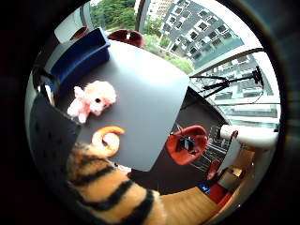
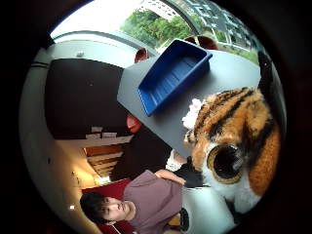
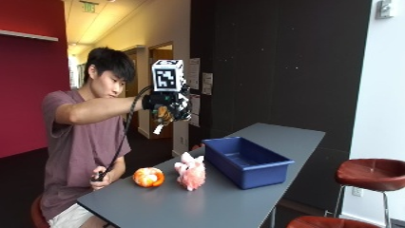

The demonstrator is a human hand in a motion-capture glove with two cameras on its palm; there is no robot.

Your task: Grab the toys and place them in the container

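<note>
My gloved right hand (image 3: 168, 103) is raised to head height, well above the table (image 3: 190, 204), gripping a striped orange-and-black tiger toy (image 3: 163, 114). That tiger toy (image 2: 234, 141) fills much of both palm views, its body (image 1: 108, 187) close to the palm. A pink plush toy (image 3: 191, 173) lies on the table beside the blue container (image 3: 246, 161), which holds nothing. The pink plush (image 1: 91, 101) also shows below the hand, near the container (image 1: 79, 56). A round orange toy (image 3: 149, 176) sits near the table's front end, left of the pink plush.
The person's bare left hand (image 3: 101, 178) rests at the table's near corner beside the orange toy. A red stool (image 3: 373, 171) stands to the right of the table. A dark wall runs behind the table's far side.
</note>
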